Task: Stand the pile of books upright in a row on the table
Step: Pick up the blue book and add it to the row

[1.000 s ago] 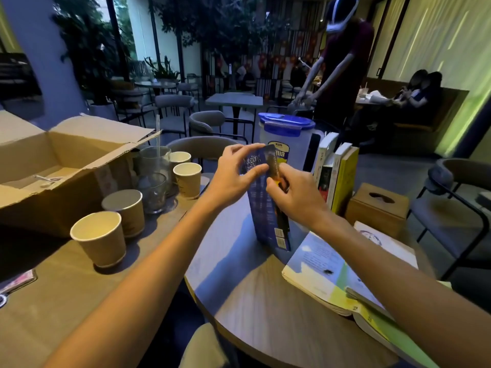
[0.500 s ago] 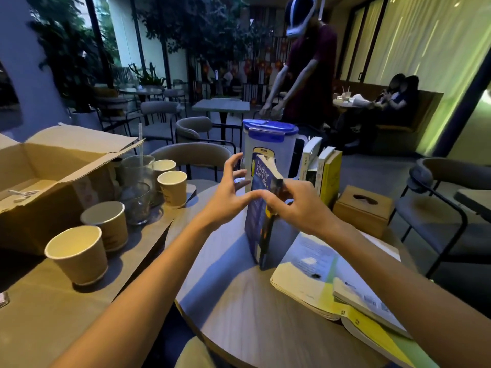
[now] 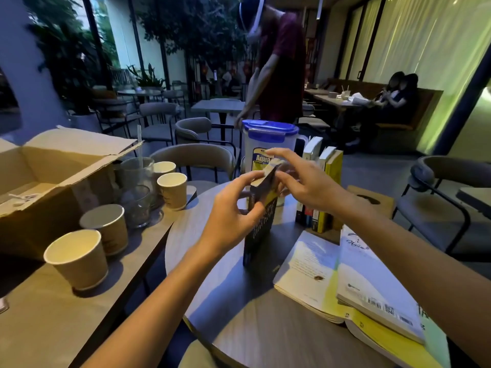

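Observation:
A dark blue book [image 3: 259, 235] stands on end on the round wooden table [image 3: 239, 314], spine toward me and leaning a little. My left hand [image 3: 233, 211] pinches its top left edge. My right hand [image 3: 303, 179] touches its top right corner with fingers spread. Behind it several books [image 3: 322, 187] stand upright in a row. To the right, a pile of books [image 3: 358, 282] lies flat, partly under my right forearm.
A clear jug with a blue lid [image 3: 268, 144] stands behind the blue book. A wooden tissue box [image 3: 372, 200] sits right of the row. The left table holds paper cups [image 3: 77, 258], glasses [image 3: 136, 187] and an open cardboard box [image 3: 39, 176]. Chairs ring the table; a person [image 3: 276, 65] stands beyond.
The blue book has turned from cover-facing to spine-facing and now stands nearer the row. My right hand's fingers have spread over its top; my left hand pinches its edge.

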{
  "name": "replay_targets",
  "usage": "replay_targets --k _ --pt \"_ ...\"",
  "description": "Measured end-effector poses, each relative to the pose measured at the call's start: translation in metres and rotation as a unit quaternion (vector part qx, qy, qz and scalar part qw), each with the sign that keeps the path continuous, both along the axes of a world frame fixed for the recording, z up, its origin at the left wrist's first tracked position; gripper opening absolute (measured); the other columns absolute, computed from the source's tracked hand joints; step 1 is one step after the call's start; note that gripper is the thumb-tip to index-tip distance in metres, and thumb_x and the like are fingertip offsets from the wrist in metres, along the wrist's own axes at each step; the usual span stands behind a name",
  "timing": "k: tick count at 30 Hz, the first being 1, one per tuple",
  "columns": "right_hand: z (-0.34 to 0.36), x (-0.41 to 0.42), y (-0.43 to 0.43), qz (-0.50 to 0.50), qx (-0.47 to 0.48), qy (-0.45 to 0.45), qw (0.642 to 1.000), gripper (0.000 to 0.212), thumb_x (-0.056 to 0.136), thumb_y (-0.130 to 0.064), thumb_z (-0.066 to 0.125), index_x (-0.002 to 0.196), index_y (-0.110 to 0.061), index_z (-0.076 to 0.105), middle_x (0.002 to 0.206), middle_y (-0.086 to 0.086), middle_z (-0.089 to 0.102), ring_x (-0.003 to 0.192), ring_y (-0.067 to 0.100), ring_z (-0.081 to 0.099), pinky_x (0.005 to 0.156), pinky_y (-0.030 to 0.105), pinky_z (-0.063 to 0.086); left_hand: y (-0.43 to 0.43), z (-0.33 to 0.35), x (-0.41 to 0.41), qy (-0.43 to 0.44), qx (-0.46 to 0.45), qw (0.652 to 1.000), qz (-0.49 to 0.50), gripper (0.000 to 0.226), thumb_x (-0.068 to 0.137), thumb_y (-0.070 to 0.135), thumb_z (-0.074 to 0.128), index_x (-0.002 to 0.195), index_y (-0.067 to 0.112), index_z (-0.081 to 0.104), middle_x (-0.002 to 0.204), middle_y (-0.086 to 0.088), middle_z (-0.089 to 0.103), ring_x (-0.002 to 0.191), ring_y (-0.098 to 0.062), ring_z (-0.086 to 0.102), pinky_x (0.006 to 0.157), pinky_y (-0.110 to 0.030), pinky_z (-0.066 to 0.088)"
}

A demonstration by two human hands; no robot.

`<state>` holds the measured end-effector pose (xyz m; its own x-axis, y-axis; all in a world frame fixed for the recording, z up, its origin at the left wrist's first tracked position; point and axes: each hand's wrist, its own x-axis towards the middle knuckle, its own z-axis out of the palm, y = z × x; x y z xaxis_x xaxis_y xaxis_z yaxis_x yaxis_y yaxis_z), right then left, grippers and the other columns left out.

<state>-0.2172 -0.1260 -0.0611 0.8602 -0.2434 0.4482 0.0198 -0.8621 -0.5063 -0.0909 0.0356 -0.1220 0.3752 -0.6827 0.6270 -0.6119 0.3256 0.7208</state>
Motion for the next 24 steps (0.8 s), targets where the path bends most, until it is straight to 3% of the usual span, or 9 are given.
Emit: replay_targets --k 3,6,8,12,17,20,24 --pt "0.013 0.005 -0.005 -0.026 -0.085 0.048 0.995 0.033 0.101 -0.01 0.055 0.132 -0.022 0.058 0.096 -0.017 0.06 0.083 -0.008 0.063 0.071 0.013 0.053 0.002 0.002 -0.003 -0.045 -0.007 0.999 0.011 0.058 0.09 0.006 0.07 0.141 0.025 0.05 0.129 0.004 0.059 0.116 0.007 0.055 0.073 -0.016 0.058" --pt "0.023 0.0 -0.009 -0.035 -0.118 0.053 0.991 0.028 0.097 -0.006 0.06 0.122 -0.02 0.063 0.091 -0.022 0.054 0.082 -0.012 0.058 0.069 0.012 0.05 0.002 0.006 -0.008 -0.058 -0.013 0.998 -0.006 0.06 0.09 0.005 0.068 0.141 0.027 0.046 0.122 0.019 0.055 0.116 0.01 0.052 0.073 -0.012 0.056" --pt "0.029 -0.008 -0.013 -0.04 -0.126 0.079 0.988 0.034 0.096 -0.005 0.062 0.125 -0.023 0.063 0.094 -0.018 0.056 0.085 -0.008 0.06 0.068 0.012 0.051 -0.001 0.01 -0.011 -0.068 -0.023 0.997 -0.015 0.06 0.09 0.005 0.069 0.142 0.023 0.046 0.122 0.02 0.054 0.116 0.009 0.053 0.073 -0.012 0.056" --pt "0.044 -0.036 -0.026 -0.06 -0.114 0.11 0.985 0.039 0.097 -0.004 0.059 0.129 -0.026 0.058 0.115 0.001 0.062 0.106 0.01 0.065 0.078 0.029 0.061 -0.013 0.025 -0.025 -0.057 -0.047 0.996 -0.048 0.056 0.091 0.018 0.066 0.144 0.018 0.048 0.125 0.007 0.059 0.118 -0.006 0.059 0.073 -0.022 0.061" --pt "0.07 -0.075 -0.036 -0.093 -0.102 0.057 0.989 0.028 0.102 -0.009 0.051 0.121 -0.029 0.055 0.096 -0.009 0.062 0.08 -0.012 0.064 0.066 0.016 0.057 -0.039 0.046 -0.043 -0.063 -0.091 0.991 -0.069 0.055 0.093 0.015 0.067 0.145 0.013 0.049 0.126 0.002 0.061 0.119 -0.019 0.061 0.082 -0.038 0.062" --pt "0.079 -0.088 -0.05 -0.126 -0.103 0.038 0.986 0.024 0.104 -0.008 0.048 0.12 -0.025 0.055 0.096 -0.003 0.063 0.076 -0.011 0.064 0.064 0.016 0.056 -0.059 0.057 -0.056 -0.079 -0.103 0.988 -0.089 0.056 0.091 0.017 0.065 0.144 0.01 0.048 0.13 -0.007 0.06 0.118 -0.02 0.059 0.076 -0.033 0.063" --pt "0.082 -0.098 -0.07 -0.16 -0.116 0.02 0.98 0.022 0.104 -0.008 0.048 0.123 -0.018 0.055 0.101 0.009 0.067 0.085 0.009 0.07 0.069 0.023 0.061 -0.085 0.063 -0.066 -0.077 -0.115 0.984 -0.115 0.055 0.091 0.007 0.066 0.143 0.008 0.048 0.129 -0.005 0.056 0.119 -0.011 0.056 0.08 -0.019 0.058"
